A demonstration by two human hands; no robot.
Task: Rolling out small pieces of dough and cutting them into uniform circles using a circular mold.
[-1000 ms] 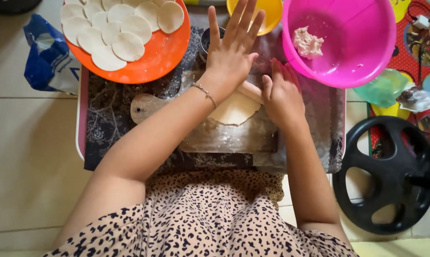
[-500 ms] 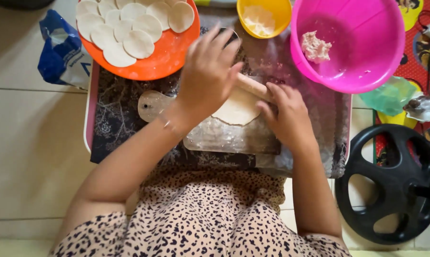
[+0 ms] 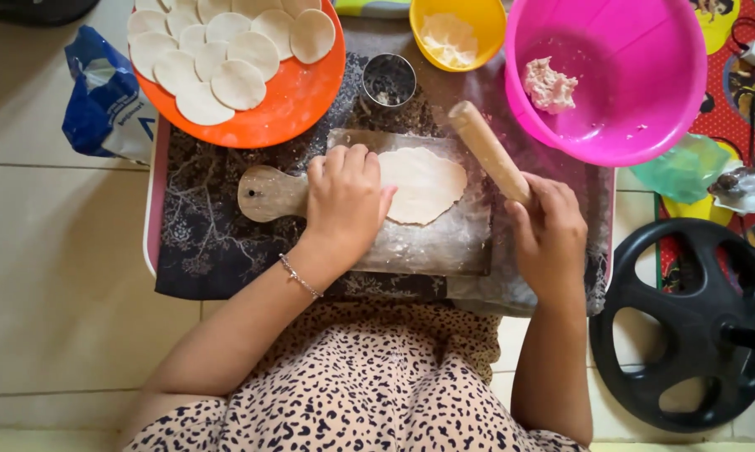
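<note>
Holding the wooden rolling pin (image 3: 488,151) by its near end, your right hand (image 3: 551,234) is closed; it slants up-left beside the flat dough round (image 3: 419,184); your left hand (image 3: 345,201) rests loosely curled at the dough's left edge.

An orange plate (image 3: 298,100) sits at eleven o'clock, a yellow bowl (image 3: 488,25) at twelve, a pink bowl (image 3: 645,125) at one, above the leopard-spotted dress (image 3: 352,385).

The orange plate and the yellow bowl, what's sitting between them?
In the head view, a small round metal cutter ring stands between the orange plate and the yellow bowl, on the dark patterned cloth, apart from both.
</note>
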